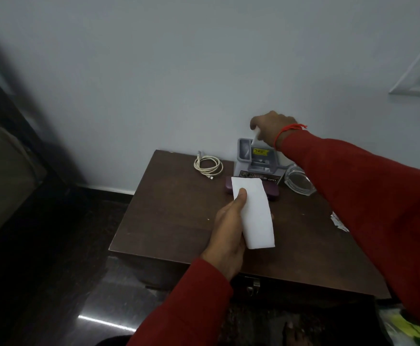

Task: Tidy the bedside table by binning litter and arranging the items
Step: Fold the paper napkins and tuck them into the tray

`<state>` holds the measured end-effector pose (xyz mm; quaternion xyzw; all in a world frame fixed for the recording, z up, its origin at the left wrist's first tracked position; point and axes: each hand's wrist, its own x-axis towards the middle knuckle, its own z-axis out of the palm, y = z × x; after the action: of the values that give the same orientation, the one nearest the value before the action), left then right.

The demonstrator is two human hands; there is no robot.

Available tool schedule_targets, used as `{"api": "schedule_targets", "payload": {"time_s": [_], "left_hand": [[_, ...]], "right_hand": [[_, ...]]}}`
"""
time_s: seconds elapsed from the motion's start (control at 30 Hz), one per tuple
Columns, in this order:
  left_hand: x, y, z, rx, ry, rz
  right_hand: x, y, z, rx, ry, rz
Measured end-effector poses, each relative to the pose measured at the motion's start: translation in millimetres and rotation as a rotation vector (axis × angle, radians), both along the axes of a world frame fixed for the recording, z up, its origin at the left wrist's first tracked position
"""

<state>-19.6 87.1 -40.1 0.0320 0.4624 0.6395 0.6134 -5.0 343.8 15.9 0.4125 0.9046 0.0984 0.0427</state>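
My left hand (228,228) holds a folded white paper (255,213) above the middle of the dark wooden bedside table (169,216), thumb on top. My right hand (271,127) reaches to the back of the table and pinches a small white slip (255,136) over a grey plastic organiser (255,161). A purple case (228,186) lies in front of the organiser, partly hidden by the paper. A coiled white cable (207,166) lies at the back left. Crumpled litter (338,222) shows at the right, half hidden by my sleeve.
A clear glass ashtray (300,181) sits right of the organiser. The pale wall (179,71) stands directly behind the table. A bed edge (1,171) is at the left. Dark floor (91,308) lies in front, and a bag with yellow-green print (403,328) is at lower right.
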Motion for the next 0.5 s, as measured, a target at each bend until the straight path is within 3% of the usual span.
{"api": "schedule_targets", "payload": {"time_s": [0.1, 0.27, 0.37, 0.43, 0.5], "left_hand": [[-0.9, -0.6, 2.9, 0.005, -0.01, 0.011], [0.0, 0.0, 0.4, 0.047, 0.01, 0.112], [-1.5, 2.3, 0.4, 0.061, 0.009, 0.226], [-0.5, 3.1, 4.0, 0.091, -0.023, 0.283], [3.2, 2.9, 5.8, 0.138, -0.038, 0.3]], "right_hand": [[6.0, -3.7, 13.0, -0.015, 0.103, 0.02], [40.7, -47.2, 25.5, -0.038, 0.777, 0.111], [62.0, -109.4, 16.2, -0.505, 1.033, -0.112], [75.6, -150.5, 3.3, -0.897, 0.959, -0.245], [86.8, -178.7, -12.8, -1.152, 0.959, -0.26]]}}
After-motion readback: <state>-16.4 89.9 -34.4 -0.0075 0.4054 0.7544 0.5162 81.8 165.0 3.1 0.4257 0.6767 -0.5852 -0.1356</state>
